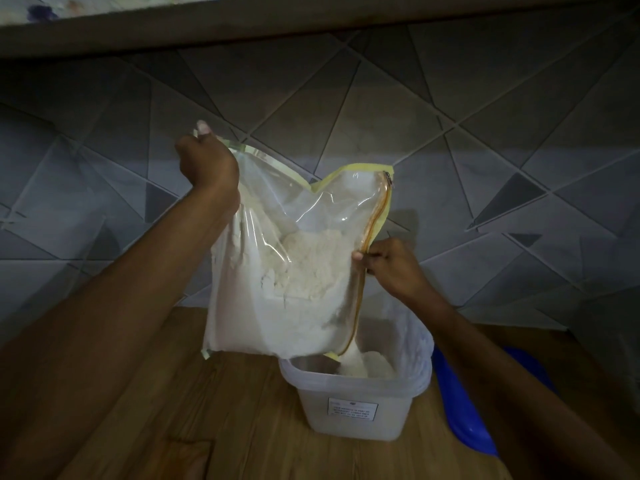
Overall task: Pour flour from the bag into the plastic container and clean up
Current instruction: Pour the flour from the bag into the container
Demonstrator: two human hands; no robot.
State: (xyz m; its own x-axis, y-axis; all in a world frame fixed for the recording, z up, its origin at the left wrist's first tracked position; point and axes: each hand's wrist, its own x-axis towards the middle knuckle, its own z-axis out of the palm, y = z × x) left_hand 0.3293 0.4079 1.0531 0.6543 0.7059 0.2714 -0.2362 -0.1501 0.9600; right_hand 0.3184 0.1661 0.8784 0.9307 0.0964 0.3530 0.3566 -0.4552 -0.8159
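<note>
Mid-pour. I've got the left hand (207,161) with fingers curled tight round the top corner of the bag (242,323), at its 11 o'clock. It's hoisted high so the flour (304,268) slides toward the zip edge (375,216).

Right hand (391,268) pinches that edge at the bag's 3 o'clock, thumb and fingers closed on it. My read: that keeps the mouth narrow and lets me steer it.

Only the bag's 5 o'clock corner hangs over the plastic container (356,407), so flour leaves in 1 thin stream (349,355) onto a small heap (375,367) inside.

Container sits on the wooden counter (173,410), at 5 o'clock from frame centre, under that corner. Blue lid (464,410) lies at its 3 o'clock, out of the pour path.

Most flour is in the bag, so I'd call this early. Risk: with more tilt the lump could drop at once and overshoot the rim.
</note>
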